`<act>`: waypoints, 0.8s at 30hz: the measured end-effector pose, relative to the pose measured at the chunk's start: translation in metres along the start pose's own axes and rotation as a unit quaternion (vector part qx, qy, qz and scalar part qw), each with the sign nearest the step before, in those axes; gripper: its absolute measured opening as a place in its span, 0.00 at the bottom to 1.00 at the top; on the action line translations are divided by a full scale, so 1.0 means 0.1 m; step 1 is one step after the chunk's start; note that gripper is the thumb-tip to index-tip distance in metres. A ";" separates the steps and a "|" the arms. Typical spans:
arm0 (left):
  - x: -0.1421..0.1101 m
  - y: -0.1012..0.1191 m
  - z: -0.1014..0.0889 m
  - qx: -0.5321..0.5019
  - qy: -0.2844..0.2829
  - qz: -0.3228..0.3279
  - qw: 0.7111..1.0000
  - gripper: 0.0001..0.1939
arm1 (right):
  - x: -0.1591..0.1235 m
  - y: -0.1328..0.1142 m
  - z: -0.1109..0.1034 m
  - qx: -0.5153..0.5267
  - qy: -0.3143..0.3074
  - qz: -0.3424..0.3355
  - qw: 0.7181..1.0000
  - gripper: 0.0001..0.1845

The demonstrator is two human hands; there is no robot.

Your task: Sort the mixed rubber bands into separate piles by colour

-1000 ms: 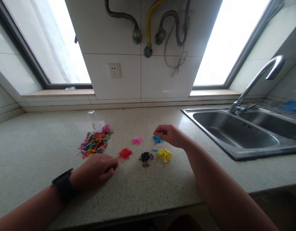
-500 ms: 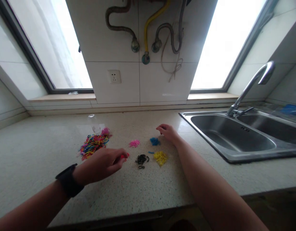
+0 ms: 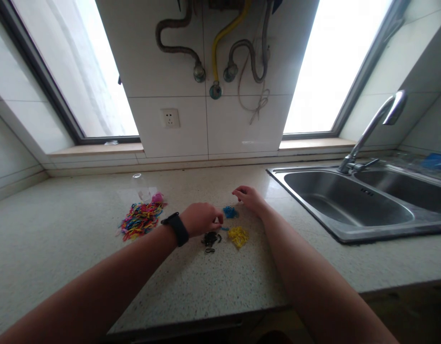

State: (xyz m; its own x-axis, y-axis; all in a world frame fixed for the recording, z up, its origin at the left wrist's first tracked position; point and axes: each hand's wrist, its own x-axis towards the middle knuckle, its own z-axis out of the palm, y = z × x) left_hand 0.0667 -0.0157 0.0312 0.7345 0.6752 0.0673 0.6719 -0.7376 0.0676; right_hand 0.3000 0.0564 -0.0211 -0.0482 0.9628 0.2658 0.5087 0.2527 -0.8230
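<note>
My left hand (image 3: 202, 220), with a dark watch on its wrist, reaches over the middle of the counter. Its thumb and fingers are curled into a pinch beside a stray blue rubber band (image 3: 224, 229); what they hold is too small to make out. My right hand (image 3: 251, 198) rests just right of the small blue band pile (image 3: 230, 212), fingertips pressed together on something I cannot make out. Nearer me lie a black band pile (image 3: 210, 238) and a yellow band pile (image 3: 238, 237). A larger mixed-colour band heap (image 3: 140, 220) lies to the left. My left hand hides the pink pile.
A clear plastic container (image 3: 141, 188) stands or lies behind the mixed heap, beside a bright pink piece (image 3: 157, 197). The steel sink (image 3: 344, 234) with its tap (image 3: 372, 124) is set in the counter on the right. Hoses and a wall socket (image 3: 170, 118) are on the tiled wall.
My left hand has moved right, from beside the mixed heap to the stray blue band, covering the pink pile. The reddish piece at its fingertips no longer shows. My right hand has stayed nearly still.
</note>
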 end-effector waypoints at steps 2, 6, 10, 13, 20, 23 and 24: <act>0.03 -0.01 0.02 -0.003 -0.010 0.011 1.000 0.09 | 0.00 0.00 0.00 -0.002 -0.003 -0.001 1.000 0.15; 0.03 -0.02 0.05 -0.013 -0.013 0.030 0.999 0.08 | 0.00 -0.01 -0.01 -0.004 -0.009 -0.002 1.000 0.15; 0.00 -0.02 0.04 -0.034 0.005 0.028 0.999 0.08 | 0.01 0.00 0.00 -0.004 -0.006 -0.005 1.000 0.15; -0.04 -0.02 -0.04 -0.108 0.012 0.022 0.994 0.08 | 0.02 0.03 0.01 -0.007 -0.008 -0.007 1.000 0.16; -0.12 0.06 -0.26 -0.454 0.052 -0.020 0.889 0.16 | 0.04 0.06 0.02 -0.010 -0.003 -0.006 1.000 0.16; -0.13 0.16 -0.29 -0.591 0.087 -0.060 0.799 0.17 | 0.04 0.04 0.03 -0.005 -0.003 -0.004 1.000 0.15; -0.13 0.19 -0.30 -0.633 0.097 -0.069 0.765 0.17 | 0.03 0.04 0.03 -0.003 -0.003 -0.002 1.000 0.15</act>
State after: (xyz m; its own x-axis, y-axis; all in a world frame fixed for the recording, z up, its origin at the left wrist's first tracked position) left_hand 0.0666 -0.0386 0.0616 0.5549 0.8246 0.1098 0.0213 -0.1461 0.9890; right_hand 0.2995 0.0610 -0.0246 -0.0553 0.9621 0.2672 0.5134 0.2569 -0.8188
